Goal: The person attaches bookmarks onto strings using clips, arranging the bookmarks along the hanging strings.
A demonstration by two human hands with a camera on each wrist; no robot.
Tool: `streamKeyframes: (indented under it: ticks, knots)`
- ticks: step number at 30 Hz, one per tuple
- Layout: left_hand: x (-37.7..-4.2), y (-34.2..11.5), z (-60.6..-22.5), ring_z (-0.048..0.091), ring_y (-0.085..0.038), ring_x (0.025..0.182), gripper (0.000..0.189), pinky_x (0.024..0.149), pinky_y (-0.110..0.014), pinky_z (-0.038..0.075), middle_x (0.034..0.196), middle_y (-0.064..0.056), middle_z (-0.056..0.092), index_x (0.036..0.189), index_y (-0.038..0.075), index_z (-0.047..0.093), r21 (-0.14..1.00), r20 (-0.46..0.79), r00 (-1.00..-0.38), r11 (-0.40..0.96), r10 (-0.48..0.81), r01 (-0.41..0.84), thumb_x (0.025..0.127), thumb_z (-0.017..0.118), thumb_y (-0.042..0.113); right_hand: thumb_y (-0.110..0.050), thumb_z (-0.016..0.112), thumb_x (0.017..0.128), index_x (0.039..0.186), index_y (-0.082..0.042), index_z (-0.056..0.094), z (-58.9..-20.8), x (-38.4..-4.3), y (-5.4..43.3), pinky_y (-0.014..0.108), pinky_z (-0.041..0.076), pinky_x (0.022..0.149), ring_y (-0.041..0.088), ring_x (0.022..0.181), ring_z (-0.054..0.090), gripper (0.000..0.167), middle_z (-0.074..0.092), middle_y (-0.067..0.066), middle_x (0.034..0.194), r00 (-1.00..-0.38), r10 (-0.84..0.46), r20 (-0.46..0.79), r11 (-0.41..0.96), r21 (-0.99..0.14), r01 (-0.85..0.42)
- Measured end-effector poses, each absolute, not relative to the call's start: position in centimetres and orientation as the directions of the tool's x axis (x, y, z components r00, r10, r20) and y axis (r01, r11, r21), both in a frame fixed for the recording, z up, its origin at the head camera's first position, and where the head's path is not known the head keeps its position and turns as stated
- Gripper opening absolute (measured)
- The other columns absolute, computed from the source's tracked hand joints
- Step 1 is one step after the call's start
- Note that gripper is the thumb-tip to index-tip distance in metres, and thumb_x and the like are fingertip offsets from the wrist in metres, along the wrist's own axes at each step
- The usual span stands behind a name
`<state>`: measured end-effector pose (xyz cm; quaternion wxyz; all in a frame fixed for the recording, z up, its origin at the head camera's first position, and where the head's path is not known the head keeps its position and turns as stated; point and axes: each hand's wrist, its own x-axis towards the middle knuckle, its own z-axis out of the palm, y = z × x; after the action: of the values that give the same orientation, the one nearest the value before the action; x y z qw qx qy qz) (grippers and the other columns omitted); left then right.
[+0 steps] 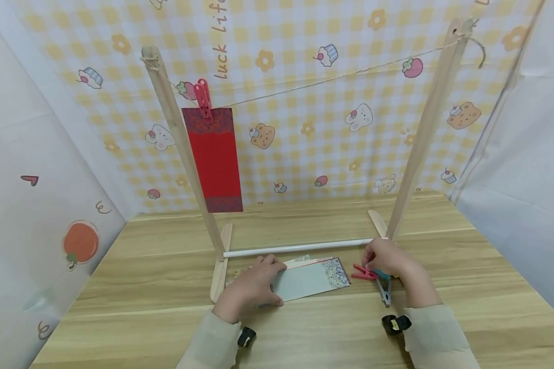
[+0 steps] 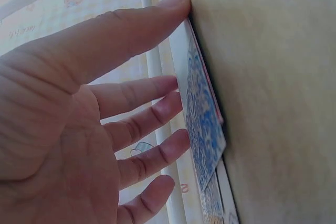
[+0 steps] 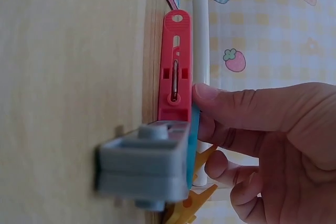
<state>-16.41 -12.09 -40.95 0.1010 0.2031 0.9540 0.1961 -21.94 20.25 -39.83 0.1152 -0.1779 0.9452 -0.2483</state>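
Note:
My left hand [image 1: 257, 283] lies over a pale card [image 1: 300, 282] with a blue floral end, which rests on other cards. In the left wrist view its thumb touches the card's near edge and its fairly straight fingertips meet the top. My right hand [image 1: 388, 258] is down at several clothespins. Its thumb and forefinger pinch the end of a teal clothespin [image 3: 192, 156], close against a red clothespin [image 3: 176, 72]. A grey clothespin [image 3: 144, 163] lies nearest that camera, and a yellow clothespin [image 3: 191, 205] is partly hidden behind.
A wooden stand has a left post [image 1: 177, 128], a right post [image 1: 427, 128] and a white crossbar [image 1: 304, 248]. A slack string [image 1: 304, 88] joins the posts. A red envelope [image 1: 216, 164] hangs near its left end from a red clothespin [image 1: 204, 101].

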Motion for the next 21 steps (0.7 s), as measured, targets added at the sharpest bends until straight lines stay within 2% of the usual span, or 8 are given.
streamKeyframes:
  ticks: [7, 17, 21]
  knots:
    - [-16.6, -12.2, -41.2, 0.051, -0.024, 0.113, 0.068, 0.093, -0.056, 0.045, 0.125, -0.005, 0.056, 0.132, 0.009, 0.06, 0.409, -0.111, -0.897, 0.842, 0.428, 0.352, 0.072, 0.089, 0.025, -0.001, 0.068, 0.086, 0.075, -0.007, 0.068, -39.8, -22.0, 20.4, 0.031, 0.046, 0.065, 0.016, 0.07, 0.054, 0.012, 0.063, 0.001, 0.073, -0.907, -0.403, -0.124, 0.8, -0.53, -0.282]
    - [-16.9, -12.3, -41.3, 0.047, -0.024, 0.115, 0.072, 0.092, -0.056, 0.044, 0.129, -0.006, 0.053, 0.135, 0.01, 0.057, 0.42, -0.116, -0.889, 0.833, 0.442, 0.36, 0.073, 0.088, 0.026, 0.003, 0.062, 0.091, 0.081, 0.001, 0.062, -39.6, -22.0, 21.0, 0.029, 0.043, 0.062, 0.015, 0.068, 0.051, 0.011, 0.059, 0.005, 0.073, -0.892, -0.45, -0.05, 0.682, -0.663, -0.307]
    - [-16.9, -12.3, -41.3, 0.046, -0.025, 0.116, 0.073, 0.09, -0.054, 0.044, 0.131, -0.006, 0.053, 0.137, 0.01, 0.056, 0.421, -0.116, -0.887, 0.831, 0.448, 0.364, 0.073, 0.088, 0.026, 0.002, 0.06, 0.092, 0.084, 0.002, 0.061, -39.4, -22.0, 21.3, 0.027, 0.042, 0.061, 0.016, 0.071, 0.05, 0.008, 0.06, 0.007, 0.079, -0.891, -0.453, -0.02, 0.649, -0.693, -0.314]
